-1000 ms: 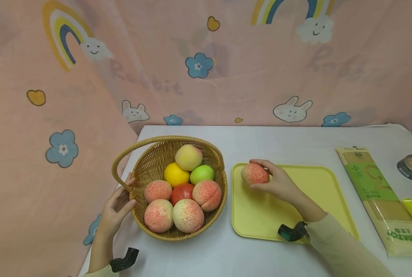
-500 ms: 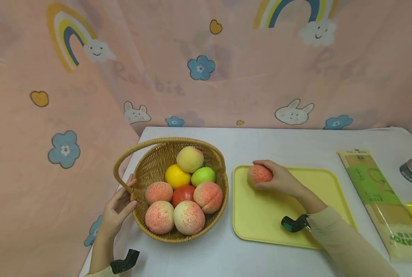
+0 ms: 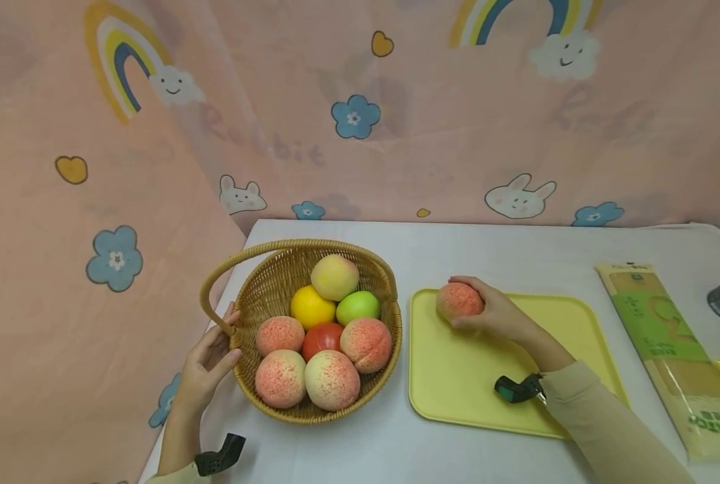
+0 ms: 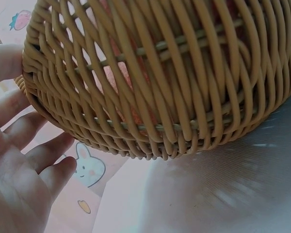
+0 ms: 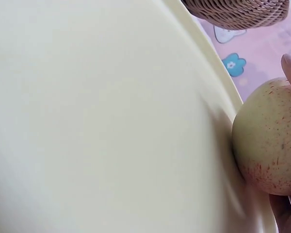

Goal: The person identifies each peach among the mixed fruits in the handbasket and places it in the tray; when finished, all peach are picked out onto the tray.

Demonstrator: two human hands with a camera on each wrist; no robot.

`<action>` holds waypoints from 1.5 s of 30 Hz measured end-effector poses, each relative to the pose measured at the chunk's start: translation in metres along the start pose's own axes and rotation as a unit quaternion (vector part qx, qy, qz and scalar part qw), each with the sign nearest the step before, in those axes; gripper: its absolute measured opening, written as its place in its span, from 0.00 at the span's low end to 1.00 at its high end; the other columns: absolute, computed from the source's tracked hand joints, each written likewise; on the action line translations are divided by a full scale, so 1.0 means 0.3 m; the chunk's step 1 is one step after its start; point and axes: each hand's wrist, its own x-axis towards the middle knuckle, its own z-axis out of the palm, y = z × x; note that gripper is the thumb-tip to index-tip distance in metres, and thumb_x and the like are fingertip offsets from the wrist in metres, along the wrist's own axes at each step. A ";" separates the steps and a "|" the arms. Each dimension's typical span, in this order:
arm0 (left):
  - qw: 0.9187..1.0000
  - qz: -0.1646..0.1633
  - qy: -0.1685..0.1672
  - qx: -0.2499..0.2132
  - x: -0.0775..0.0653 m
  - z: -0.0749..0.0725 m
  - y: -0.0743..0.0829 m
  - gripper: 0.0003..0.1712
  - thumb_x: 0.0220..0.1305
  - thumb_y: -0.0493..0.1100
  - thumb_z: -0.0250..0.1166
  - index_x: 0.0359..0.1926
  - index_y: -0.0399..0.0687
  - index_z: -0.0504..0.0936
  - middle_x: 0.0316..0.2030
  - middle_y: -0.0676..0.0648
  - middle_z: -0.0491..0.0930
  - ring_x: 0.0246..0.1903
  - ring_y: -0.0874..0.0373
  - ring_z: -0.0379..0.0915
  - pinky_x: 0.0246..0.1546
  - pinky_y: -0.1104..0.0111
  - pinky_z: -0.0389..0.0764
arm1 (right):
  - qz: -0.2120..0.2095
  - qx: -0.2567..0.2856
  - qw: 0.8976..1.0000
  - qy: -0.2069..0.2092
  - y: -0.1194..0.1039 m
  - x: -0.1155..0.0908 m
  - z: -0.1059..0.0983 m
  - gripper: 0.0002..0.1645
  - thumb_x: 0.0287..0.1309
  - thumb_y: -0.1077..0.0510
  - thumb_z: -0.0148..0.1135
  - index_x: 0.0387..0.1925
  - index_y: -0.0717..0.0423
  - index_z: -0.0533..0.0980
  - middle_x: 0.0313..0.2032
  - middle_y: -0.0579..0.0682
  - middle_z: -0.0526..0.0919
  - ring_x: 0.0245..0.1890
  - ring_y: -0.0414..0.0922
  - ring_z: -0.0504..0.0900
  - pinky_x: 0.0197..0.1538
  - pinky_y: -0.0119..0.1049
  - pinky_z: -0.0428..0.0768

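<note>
At the far left corner of a yellow, rectangular tray (image 3: pixel 468 384), holds a round, pale-yellow peach speckled with red (image 3: pixel 460 300) in the right hand (image 3: pixel 497 314), with fingers curved around its sides. Cannot tell whether touching the tray. To the left, grips the rim of a round, brown wicker basket (image 3: pixel 261 290) in the left hand (image 3: pixel 204 373), with fingers at the base of its arched handle (image 3: pixel 299 243). Inside: four more red-speckled peaches (image 3: pixel 332 381), one mostly yellow peach (image 3: pixel 335 277), a bright yellow fruit (image 3: pixel 312 308), a green fruit (image 3: pixel 358 307) and a red fruit (image 3: pixel 323 341). Beneath tray and basket: a white-covered table (image 3: pixel 366 460). Right of the tray: a long, flat package with a green band (image 3: pixel 659 326).
</note>
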 end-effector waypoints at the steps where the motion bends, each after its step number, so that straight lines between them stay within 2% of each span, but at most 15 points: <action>1: 1.000 0.001 0.001 0.000 -0.001 0.001 -0.001 0.31 0.58 0.18 0.50 0.65 0.22 0.59 0.72 0.36 0.49 0.68 0.64 0.57 0.63 0.77 0.64 | 0.002 0.003 1.000 0.000 0.002 0.000 0.000 0.49 0.47 0.55 0.73 0.68 0.56 0.59 0.62 0.63 0.68 0.57 0.58 0.72 0.56 0.49 0.74; 5: 1.000 0.016 -0.003 -0.003 -0.006 0.000 -0.005 0.31 0.57 0.17 0.49 0.64 0.20 0.59 0.72 0.34 0.49 0.69 0.63 0.56 0.64 0.77 0.63 | 0.008 0.007 1.000 -0.003 0.007 0.002 0.005 0.48 0.47 0.55 0.73 0.68 0.57 0.59 0.61 0.64 0.68 0.58 0.59 0.71 0.58 0.51 0.73; 10: 1.000 0.018 -0.010 -0.004 -0.013 -0.002 -0.007 0.30 0.58 0.18 0.50 0.63 0.19 0.59 0.71 0.33 0.49 0.70 0.62 0.53 0.65 0.77 0.62 | 0.010 0.010 1.000 -0.013 0.015 0.003 0.012 0.48 0.48 0.55 0.73 0.67 0.57 0.59 0.60 0.65 0.70 0.56 0.58 0.72 0.56 0.47 0.74; 16: 1.000 -0.003 -0.006 0.007 -0.019 -0.003 0.001 0.31 0.59 0.20 0.51 0.65 0.24 0.60 0.72 0.34 0.48 0.69 0.62 0.55 0.64 0.78 0.63 | 0.002 0.017 1.000 -0.025 0.021 0.015 0.012 0.48 0.48 0.56 0.73 0.67 0.57 0.59 0.59 0.63 0.71 0.55 0.54 0.72 0.55 0.43 0.74; 18: 1.000 -0.004 -0.006 0.007 -0.020 -0.005 0.000 0.32 0.59 0.20 0.51 0.66 0.27 0.61 0.72 0.35 0.48 0.69 0.61 0.56 0.64 0.78 0.63 | -0.001 0.020 0.999 -0.027 0.024 0.017 0.012 0.48 0.48 0.56 0.72 0.68 0.57 0.59 0.60 0.63 0.70 0.56 0.55 0.71 0.56 0.45 0.73; 22: 1.000 0.005 -0.009 0.002 -0.019 -0.006 -0.006 0.31 0.60 0.20 0.51 0.65 0.25 0.60 0.72 0.35 0.49 0.69 0.62 0.56 0.64 0.78 0.63 | -0.002 0.013 1.000 -0.024 0.027 0.007 0.009 0.49 0.50 0.54 0.71 0.69 0.57 0.56 0.63 0.64 0.66 0.60 0.58 0.69 0.61 0.53 0.69; 27: 1.000 0.012 -0.011 0.005 -0.007 -0.007 -0.007 0.29 0.59 0.19 0.51 0.64 0.20 0.59 0.71 0.34 0.50 0.68 0.64 0.57 0.64 0.78 0.64 | -0.010 -0.002 1.000 0.010 0.003 -0.018 -0.006 0.52 0.48 0.52 0.72 0.70 0.55 0.55 0.69 0.61 0.59 0.70 0.62 0.55 0.69 0.60 0.54; 30: 1.000 0.014 -0.006 0.004 0.002 -0.005 -0.004 0.30 0.59 0.19 0.50 0.64 0.21 0.60 0.71 0.32 0.50 0.68 0.63 0.57 0.64 0.77 0.64 | -0.036 -0.009 0.999 0.035 -0.031 -0.034 -0.020 0.51 0.49 0.54 0.72 0.71 0.54 0.55 0.70 0.60 0.56 0.71 0.61 0.51 0.71 0.56 0.51; 32: 1.000 0.019 -0.003 0.002 0.006 -0.003 -0.003 0.30 0.58 0.18 0.50 0.64 0.23 0.61 0.70 0.30 0.50 0.68 0.62 0.59 0.63 0.76 0.65 | -0.064 -0.008 0.997 0.045 -0.060 -0.046 -0.027 0.49 0.50 0.57 0.71 0.71 0.54 0.55 0.70 0.60 0.57 0.71 0.59 0.52 0.73 0.43 0.54; 35: 1.000 0.030 0.001 -0.002 0.008 0.000 0.000 0.30 0.57 0.18 0.51 0.63 0.24 0.63 0.69 0.26 0.50 0.67 0.60 0.60 0.62 0.76 0.67 | -0.114 -0.005 0.992 0.050 -0.110 -0.063 -0.027 0.46 0.52 0.62 0.69 0.70 0.56 0.57 0.69 0.60 0.60 0.71 0.47 0.57 0.69 0.22 0.56; 37: 0.999 0.039 0.002 -0.003 0.009 0.001 0.001 0.30 0.57 0.18 0.51 0.63 0.24 0.63 0.68 0.24 0.49 0.67 0.59 0.61 0.61 0.76 0.67 | -0.146 0.002 0.988 0.050 -0.148 -0.074 -0.021 0.44 0.51 0.66 0.68 0.68 0.57 0.59 0.67 0.60 0.62 0.68 0.38 0.60 0.64 0.14 0.57; 40: 0.999 0.042 0.002 -0.003 0.011 0.002 0.003 0.30 0.56 0.18 0.51 0.63 0.23 0.63 0.67 0.23 0.49 0.67 0.60 0.61 0.61 0.76 0.67 | -0.193 0.006 0.980 0.051 -0.210 -0.092 -0.008 0.42 0.50 0.70 0.67 0.66 0.59 0.62 0.64 0.59 0.67 0.64 0.30 0.64 0.64 0.16 0.60; 45: 1.000 0.027 0.005 0.005 0.011 -0.002 0.000 0.31 0.57 0.19 0.51 0.64 0.26 0.63 0.68 0.25 0.49 0.67 0.59 0.60 0.62 0.77 0.67 | -0.257 0.012 0.966 0.031 -0.311 -0.114 0.018 0.41 0.47 0.75 0.66 0.64 0.61 0.64 0.62 0.53 0.71 0.63 0.34 0.68 0.64 0.22 0.65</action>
